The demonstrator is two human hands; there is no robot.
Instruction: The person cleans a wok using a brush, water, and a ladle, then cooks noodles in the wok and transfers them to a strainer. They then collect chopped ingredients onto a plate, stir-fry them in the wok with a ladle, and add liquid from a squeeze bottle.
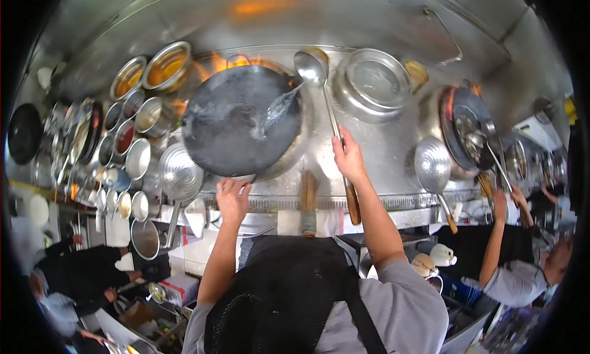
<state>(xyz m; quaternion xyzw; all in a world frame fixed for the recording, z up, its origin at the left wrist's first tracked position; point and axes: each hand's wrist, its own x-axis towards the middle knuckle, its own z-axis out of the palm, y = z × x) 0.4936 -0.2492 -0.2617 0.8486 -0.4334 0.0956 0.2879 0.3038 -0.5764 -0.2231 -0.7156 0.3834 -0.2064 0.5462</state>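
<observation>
A large dark wok (246, 123) sits over flames, with smoke or steam rising inside it. At its near rim my left hand (232, 199) is closed at the small loop handle, its fingertips partly hidden. My right hand (349, 156) grips a long-handled steel ladle (312, 68), its wooden end pointing toward me. The ladle's bowl hangs tilted beside the wok's right rim. From it a stream of clear liquid (279, 111) falls into the wok. A wooden-handled brush-like tool (308, 200) lies at the counter edge between my arms.
Right of the ladle stands a metal pot of water (378, 80). A perforated skimmer (180, 173) lies left of the wok, near several seasoning containers (137, 159) and bowls of orange liquid (167, 68). Farther right are another skimmer (432, 165), a second wok (473, 129) and a co-worker (522, 265).
</observation>
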